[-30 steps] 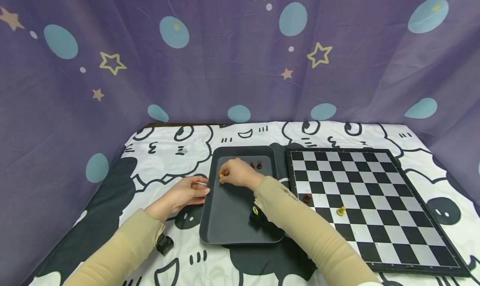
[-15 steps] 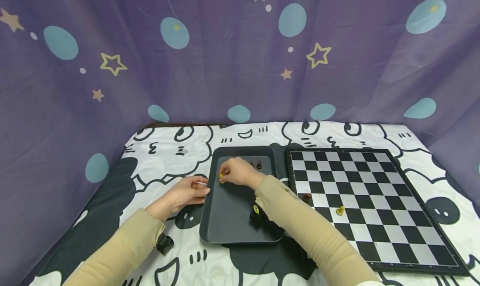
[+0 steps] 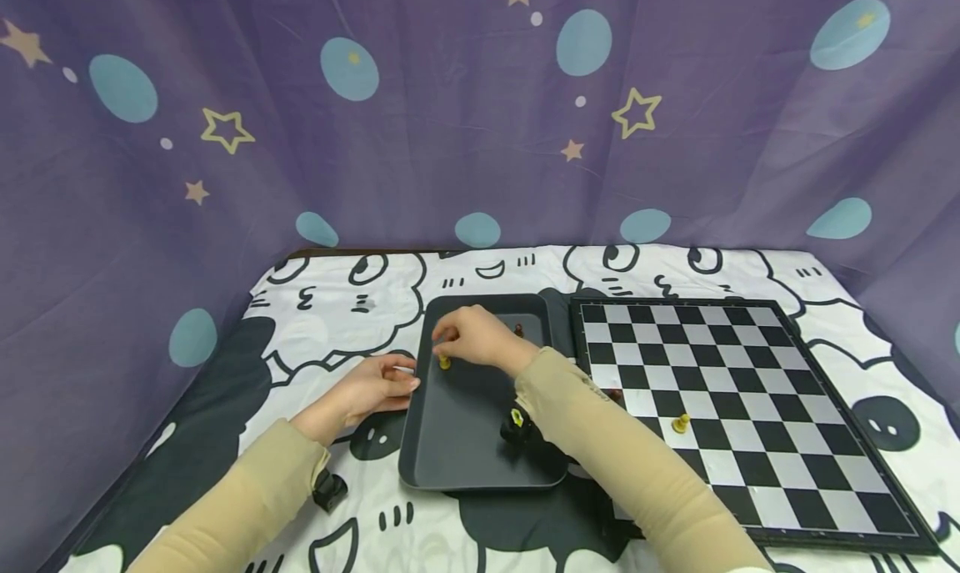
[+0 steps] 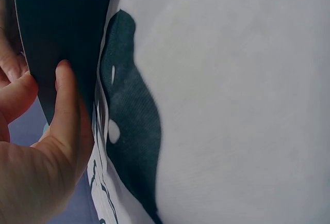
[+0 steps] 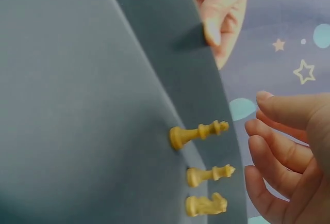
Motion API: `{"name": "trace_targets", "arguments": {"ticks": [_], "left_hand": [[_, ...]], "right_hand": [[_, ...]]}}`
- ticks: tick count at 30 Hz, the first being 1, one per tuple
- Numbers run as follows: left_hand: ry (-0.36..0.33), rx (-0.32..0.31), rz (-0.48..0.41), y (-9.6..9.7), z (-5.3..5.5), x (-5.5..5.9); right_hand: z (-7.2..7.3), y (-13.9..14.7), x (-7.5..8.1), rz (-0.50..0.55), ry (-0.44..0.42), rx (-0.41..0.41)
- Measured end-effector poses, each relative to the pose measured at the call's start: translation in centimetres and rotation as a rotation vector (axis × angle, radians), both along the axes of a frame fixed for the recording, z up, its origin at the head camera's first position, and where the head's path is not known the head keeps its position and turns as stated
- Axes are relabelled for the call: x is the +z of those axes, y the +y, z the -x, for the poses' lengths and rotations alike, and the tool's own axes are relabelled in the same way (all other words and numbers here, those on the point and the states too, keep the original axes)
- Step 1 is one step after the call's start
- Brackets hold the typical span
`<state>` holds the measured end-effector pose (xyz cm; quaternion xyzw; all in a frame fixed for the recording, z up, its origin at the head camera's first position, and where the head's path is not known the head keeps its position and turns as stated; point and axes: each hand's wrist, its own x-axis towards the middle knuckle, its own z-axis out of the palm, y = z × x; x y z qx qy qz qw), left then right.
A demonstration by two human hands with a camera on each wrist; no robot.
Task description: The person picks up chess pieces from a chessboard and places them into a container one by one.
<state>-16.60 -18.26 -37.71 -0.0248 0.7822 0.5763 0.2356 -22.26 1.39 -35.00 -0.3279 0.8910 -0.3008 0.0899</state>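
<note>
My left hand (image 3: 371, 392) rests against the left rim of the dark grey tray (image 3: 411, 448). In the left wrist view its thumb touches the rim and its fingers lie along the outer wall. Inside the tray, my right hand (image 3: 475, 337) hovers just above a yellow chess piece (image 3: 445, 362), fingers bent and holding nothing. The right wrist view has three yellow pieces upright in a row by the tray wall: a tall crowned piece (image 5: 198, 133), a smaller piece (image 5: 210, 175) and a knight (image 5: 206, 205). The right-hand fingers (image 5: 273, 157) stand apart from them.
A black-and-white chessboard (image 3: 720, 379) lies right of the tray, with one yellow piece (image 3: 681, 424) and one dark red piece (image 3: 615, 394) on it. Another dark red piece (image 3: 519, 329) stands at the tray's far end. My right forearm (image 3: 622, 456) crosses the board's near left corner.
My right hand has let go of the yellow piece and lifted slightly away from it; more of the piece shows. My left hand stays at the tray rim.
</note>
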Motion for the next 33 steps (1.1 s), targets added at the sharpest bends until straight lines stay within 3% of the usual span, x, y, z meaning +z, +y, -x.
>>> {"name": "trace_targets", "arguments": {"ticks": [6, 33], "left_hand": [[-0.007, 0.015, 0.026, 0.0, 0.1, -0.1], [-0.018, 0.021, -0.006, 0.0, 0.2, -0.2]], "right_hand": [[-0.6, 0.5, 1.0, 0.024, -0.018, 0.012], [-4.6, 7.7, 6.0, 0.15, 0.13, 0.096]]}}
